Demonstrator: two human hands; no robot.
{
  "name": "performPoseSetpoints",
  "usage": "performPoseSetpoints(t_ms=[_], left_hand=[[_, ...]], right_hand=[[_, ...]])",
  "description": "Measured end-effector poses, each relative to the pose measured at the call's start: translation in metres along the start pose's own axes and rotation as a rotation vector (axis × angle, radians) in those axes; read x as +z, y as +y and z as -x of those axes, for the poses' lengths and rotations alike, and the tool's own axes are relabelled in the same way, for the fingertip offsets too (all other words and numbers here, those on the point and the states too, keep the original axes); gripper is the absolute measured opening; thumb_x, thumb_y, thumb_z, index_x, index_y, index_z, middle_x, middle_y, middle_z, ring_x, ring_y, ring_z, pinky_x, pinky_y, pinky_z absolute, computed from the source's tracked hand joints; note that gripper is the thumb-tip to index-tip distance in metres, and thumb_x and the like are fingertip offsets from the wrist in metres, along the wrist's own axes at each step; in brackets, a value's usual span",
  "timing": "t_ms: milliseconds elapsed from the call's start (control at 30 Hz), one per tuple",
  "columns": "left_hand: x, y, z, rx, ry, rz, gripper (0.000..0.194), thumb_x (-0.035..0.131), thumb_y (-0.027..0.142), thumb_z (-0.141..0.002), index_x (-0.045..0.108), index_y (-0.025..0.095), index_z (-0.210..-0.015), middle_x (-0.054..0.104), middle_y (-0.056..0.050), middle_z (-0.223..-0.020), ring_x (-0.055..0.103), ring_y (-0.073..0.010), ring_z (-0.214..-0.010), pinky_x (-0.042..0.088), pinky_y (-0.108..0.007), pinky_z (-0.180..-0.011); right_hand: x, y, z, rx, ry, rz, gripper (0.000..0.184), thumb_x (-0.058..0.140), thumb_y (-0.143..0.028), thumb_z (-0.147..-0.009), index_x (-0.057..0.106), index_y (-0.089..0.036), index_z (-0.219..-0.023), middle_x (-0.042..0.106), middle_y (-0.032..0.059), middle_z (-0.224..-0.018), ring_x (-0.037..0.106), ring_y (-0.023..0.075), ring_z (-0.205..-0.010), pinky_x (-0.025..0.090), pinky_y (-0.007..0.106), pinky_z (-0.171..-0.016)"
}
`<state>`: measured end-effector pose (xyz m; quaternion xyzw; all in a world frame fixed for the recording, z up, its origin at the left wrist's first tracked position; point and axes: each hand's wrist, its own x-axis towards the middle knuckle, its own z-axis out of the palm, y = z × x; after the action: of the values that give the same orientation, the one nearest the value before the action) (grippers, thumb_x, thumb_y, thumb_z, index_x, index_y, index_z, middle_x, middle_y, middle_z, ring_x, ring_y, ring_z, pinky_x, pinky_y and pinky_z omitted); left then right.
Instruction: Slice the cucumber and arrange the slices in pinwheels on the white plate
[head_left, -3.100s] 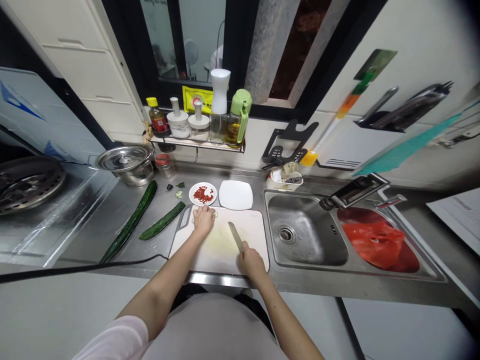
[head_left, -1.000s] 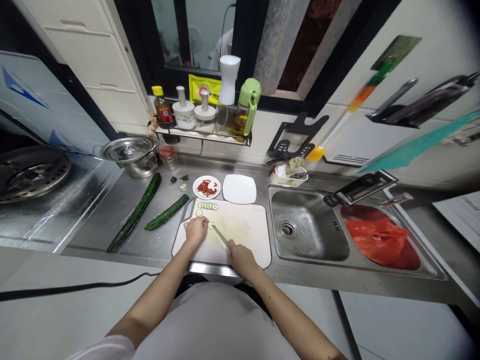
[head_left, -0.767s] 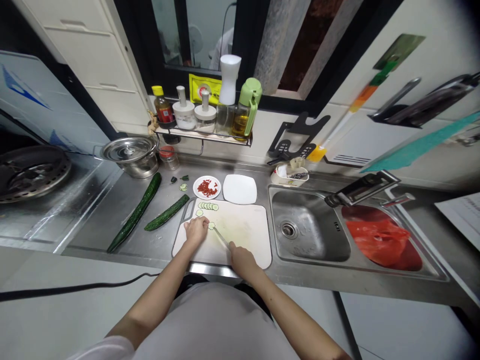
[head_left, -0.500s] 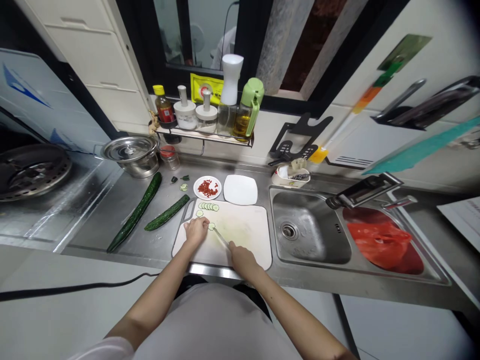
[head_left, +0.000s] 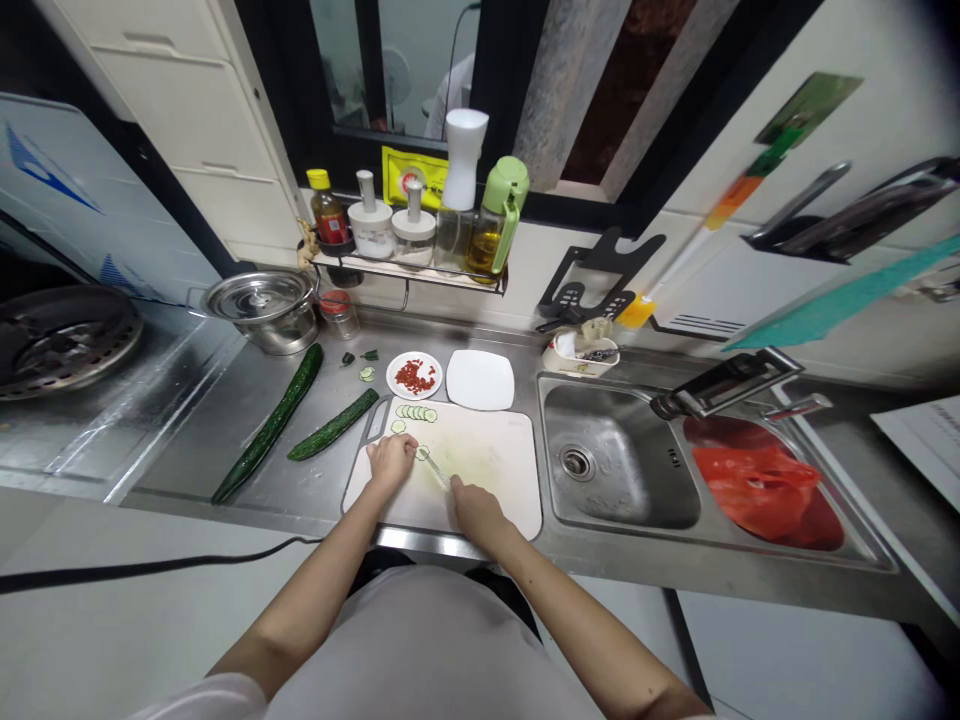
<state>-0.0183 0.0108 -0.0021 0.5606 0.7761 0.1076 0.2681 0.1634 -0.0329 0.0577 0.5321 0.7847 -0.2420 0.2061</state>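
A white cutting board [head_left: 487, 465] lies on the steel counter in front of me. My left hand [head_left: 391, 460] is curled on the board's left part, its fingers closed over a piece of cucumber that I can barely see. My right hand [head_left: 475, 512] grips the handle of a knife [head_left: 437, 470], whose blade points up-left to just beside my left fingers. A cut slice [head_left: 422, 452] lies at the blade. A row of cucumber slices [head_left: 415, 412] sits along the board's far edge.
Left of the board lie a whole cucumber [head_left: 270, 424] and a half cucumber [head_left: 333, 425]. Behind the board are a plate of red chilli bits [head_left: 414, 375] and a white square plate [head_left: 481, 380]. A sink [head_left: 615, 465] is to the right, a lidded pot [head_left: 261, 308] at back left.
My left hand has come from the board's far edge toward me, leaving a row of slices behind. In the last second the knife and my right hand edged slightly left.
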Motion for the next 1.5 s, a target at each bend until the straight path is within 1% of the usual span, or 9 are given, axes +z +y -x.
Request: performPoseSetpoints(t_ms=[200,433,567,800,1167,1367,1433,1500], left_hand=[[0.000,-0.001,0.000,0.008,0.000,-0.006,0.027,0.047,0.021,-0.081,0.072,0.028,-0.088,0.074,-0.003,-0.094,0.060,-0.0233,-0.102,0.030,-0.040,-0.090],[0.000,-0.001,0.000,0.008,0.006,-0.015,0.027,0.048,0.022,-0.080,0.073,0.029,-0.089,0.074,-0.003,-0.096,0.059,-0.0237,-0.103,0.030,-0.040,-0.089],[0.001,-0.001,0.000,0.011,0.010,-0.021,0.027,0.048,0.022,-0.080,0.072,0.029,-0.089,0.074,-0.003,-0.097,0.060,-0.0240,-0.103,0.030,-0.040,-0.089],[-0.001,0.000,0.001,0.016,0.003,-0.023,0.027,0.047,0.022,-0.082,0.073,0.028,-0.090,0.074,-0.004,-0.099,0.059,-0.0243,-0.104,0.030,-0.039,-0.088],[-0.002,0.002,0.003,0.011,0.011,-0.049,0.029,0.047,0.023,-0.082,0.073,0.029,-0.092,0.073,-0.004,-0.102,0.059,-0.0243,-0.105,0.031,-0.039,-0.088],[-0.001,0.001,0.004,0.021,0.005,-0.056,0.028,0.046,0.023,-0.083,0.072,0.028,-0.091,0.073,-0.004,-0.101,0.059,-0.0251,-0.105,0.031,-0.040,-0.087],[-0.001,0.001,0.004,0.019,0.009,-0.059,0.029,0.044,0.022,-0.083,0.072,0.029,-0.092,0.073,-0.004,-0.101,0.059,-0.0256,-0.105,0.031,-0.041,-0.087],[0.000,0.001,0.004,0.018,0.014,-0.061,0.030,0.044,0.022,-0.084,0.071,0.029,-0.093,0.073,-0.004,-0.101,0.059,-0.0258,-0.105,0.031,-0.041,-0.088]], right_hand=[[0.000,-0.003,-0.007,0.004,-0.015,0.018,0.043,0.041,-0.002,-0.084,0.042,-0.014,-0.125,0.068,0.0154,-0.100,0.066,0.0262,-0.095,0.048,0.032,-0.072],[0.001,-0.001,-0.007,-0.025,0.016,0.041,0.043,0.039,-0.001,-0.084,0.043,-0.012,-0.125,0.068,0.0157,-0.098,0.067,0.0266,-0.096,0.050,0.034,-0.074],[-0.004,0.001,-0.008,-0.054,0.028,0.081,0.043,0.038,-0.001,-0.084,0.043,-0.011,-0.125,0.068,0.0162,-0.098,0.067,0.0267,-0.095,0.051,0.035,-0.073],[-0.020,0.003,-0.009,-0.075,0.029,0.139,0.035,0.040,-0.003,-0.088,0.048,-0.014,-0.119,0.069,0.0150,-0.100,0.067,0.0239,-0.097,0.051,0.033,-0.077],[-0.023,0.007,-0.010,-0.085,0.092,0.185,0.029,0.035,-0.008,-0.094,0.053,-0.016,-0.115,0.071,0.0152,-0.097,0.068,0.0229,-0.094,0.050,0.031,-0.076],[-0.019,0.022,0.001,-0.102,0.097,0.160,0.034,0.036,-0.005,-0.089,0.050,-0.015,-0.118,0.069,0.0151,-0.096,0.067,0.0251,-0.093,0.048,0.032,-0.074],[-0.014,0.028,0.007,-0.076,0.100,0.106,0.032,0.037,-0.007,-0.089,0.049,-0.015,-0.118,0.069,0.0148,-0.095,0.066,0.0249,-0.093,0.046,0.032,-0.074],[-0.008,0.033,0.014,-0.020,0.111,0.039,0.029,0.037,-0.011,-0.091,0.048,-0.015,-0.117,0.068,0.0143,-0.095,0.066,0.0244,-0.092,0.044,0.031,-0.073]])
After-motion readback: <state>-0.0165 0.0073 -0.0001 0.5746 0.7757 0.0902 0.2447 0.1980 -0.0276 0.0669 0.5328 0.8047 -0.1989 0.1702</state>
